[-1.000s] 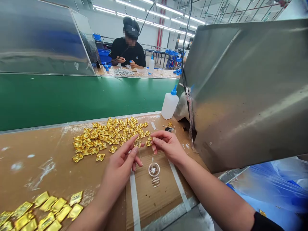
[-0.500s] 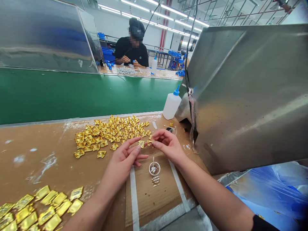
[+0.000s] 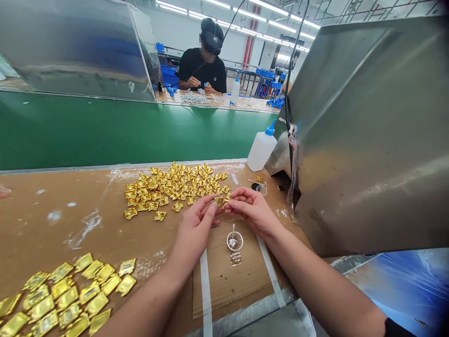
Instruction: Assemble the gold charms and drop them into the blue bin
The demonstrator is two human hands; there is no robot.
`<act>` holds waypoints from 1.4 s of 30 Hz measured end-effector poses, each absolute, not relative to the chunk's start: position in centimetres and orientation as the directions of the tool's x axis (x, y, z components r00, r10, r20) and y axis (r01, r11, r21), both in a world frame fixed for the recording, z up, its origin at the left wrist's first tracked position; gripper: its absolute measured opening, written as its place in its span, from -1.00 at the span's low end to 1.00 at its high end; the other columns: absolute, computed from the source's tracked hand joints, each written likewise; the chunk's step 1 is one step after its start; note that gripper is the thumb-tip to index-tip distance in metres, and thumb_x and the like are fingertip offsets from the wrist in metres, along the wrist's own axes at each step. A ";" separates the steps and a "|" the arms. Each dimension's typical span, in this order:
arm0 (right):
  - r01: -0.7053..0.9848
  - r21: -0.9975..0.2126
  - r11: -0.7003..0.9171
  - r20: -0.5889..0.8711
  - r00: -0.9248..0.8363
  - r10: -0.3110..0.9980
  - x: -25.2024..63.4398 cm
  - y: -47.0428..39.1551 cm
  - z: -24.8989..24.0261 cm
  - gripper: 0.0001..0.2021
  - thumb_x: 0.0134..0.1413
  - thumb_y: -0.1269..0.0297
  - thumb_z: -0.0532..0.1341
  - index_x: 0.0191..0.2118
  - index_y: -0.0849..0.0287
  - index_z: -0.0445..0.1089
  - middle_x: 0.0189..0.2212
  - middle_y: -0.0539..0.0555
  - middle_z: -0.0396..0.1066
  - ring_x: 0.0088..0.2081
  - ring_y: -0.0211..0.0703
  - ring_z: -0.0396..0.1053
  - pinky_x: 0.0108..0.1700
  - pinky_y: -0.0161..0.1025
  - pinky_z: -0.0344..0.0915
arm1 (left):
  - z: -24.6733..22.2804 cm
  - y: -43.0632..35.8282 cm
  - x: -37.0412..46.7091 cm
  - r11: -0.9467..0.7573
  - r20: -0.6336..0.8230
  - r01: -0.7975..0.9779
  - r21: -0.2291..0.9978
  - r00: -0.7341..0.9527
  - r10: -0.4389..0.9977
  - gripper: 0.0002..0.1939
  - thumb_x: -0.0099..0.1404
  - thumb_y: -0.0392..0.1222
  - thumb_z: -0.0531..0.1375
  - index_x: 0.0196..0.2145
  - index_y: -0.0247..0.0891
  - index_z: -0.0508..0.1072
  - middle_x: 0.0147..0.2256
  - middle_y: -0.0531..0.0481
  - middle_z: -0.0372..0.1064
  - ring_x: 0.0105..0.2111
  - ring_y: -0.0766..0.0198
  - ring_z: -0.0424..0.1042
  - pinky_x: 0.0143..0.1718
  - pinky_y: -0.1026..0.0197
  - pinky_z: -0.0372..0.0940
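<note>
My left hand pinches a small gold piece between thumb and fingers. Close beside it on the right, my right hand grips another gold piece at its fingertips; the two pieces are almost touching. Just beyond the hands lies a heap of small gold pieces. Nearer me, a small round cup with a thin stick in it stands on a cardboard sheet. A crumpled clear-silvery piece lies in front of the cup.
Larger gold pieces lie at the lower left. A white bottle with a blue cap stands at the back right, beside a big metal panel. Beyond the green belt, a person handles small parts.
The view has shifted, so most things appear farther right. The gold pieces in my hands are closer together, and my left fingers have closed in more.
</note>
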State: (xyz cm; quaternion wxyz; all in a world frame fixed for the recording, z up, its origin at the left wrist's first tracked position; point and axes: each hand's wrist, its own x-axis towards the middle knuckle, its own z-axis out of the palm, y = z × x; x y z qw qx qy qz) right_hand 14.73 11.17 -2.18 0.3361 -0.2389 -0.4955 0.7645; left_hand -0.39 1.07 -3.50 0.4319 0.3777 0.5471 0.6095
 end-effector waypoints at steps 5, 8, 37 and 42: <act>-0.272 -0.894 -0.355 -0.093 -0.663 0.743 14.4 11.1 -2.1 -0.63 -0.07 0.25 0.59 -0.17 0.20 0.52 -0.33 0.11 0.68 -0.37 -0.25 0.64 -0.29 -0.41 0.53 | -3.5 0.7 -0.4 -0.056 0.120 0.166 0.984 -0.404 0.907 -0.52 0.50 0.10 0.22 0.25 -0.15 0.50 0.08 -0.14 0.58 0.00 0.03 0.58 0.06 -0.01 0.47; -0.282 -0.876 -0.392 -0.117 -0.663 0.739 14.3 11.1 -2.1 -0.58 -0.10 0.25 0.60 -0.13 0.20 0.51 -0.33 0.12 0.69 -0.38 -0.25 0.64 -0.30 -0.43 0.54 | -3.4 0.5 -0.4 -0.074 0.172 0.255 0.964 -0.389 0.905 -0.58 0.53 0.07 0.20 0.25 -0.06 0.51 0.10 -0.09 0.57 0.01 0.05 0.57 0.06 0.01 0.45; -0.363 -0.853 -0.375 -0.063 -0.642 0.764 14.4 11.2 -2.2 -0.62 -0.12 0.26 0.62 -0.19 0.18 0.54 -0.38 -0.04 0.61 -0.41 -0.29 0.62 -0.32 -0.45 0.57 | -3.1 -0.4 -0.3 -0.212 0.414 0.610 0.764 -0.211 0.885 -0.59 0.61 -0.16 0.08 0.35 -0.11 0.33 0.09 -0.05 0.58 0.06 0.13 0.59 0.07 0.09 0.48; -0.329 -0.899 -0.289 -0.025 -0.621 0.784 14.4 10.9 -2.1 -0.66 -0.08 0.23 0.61 -0.21 0.17 0.55 -0.38 -0.04 0.60 -0.39 -0.29 0.62 -0.30 -0.42 0.57 | -3.4 -0.4 -0.7 -0.253 0.515 0.729 0.636 -0.157 0.843 -0.59 0.60 -0.23 0.09 0.35 -0.16 0.32 0.15 -0.07 0.55 0.00 0.14 0.62 -0.03 0.13 0.48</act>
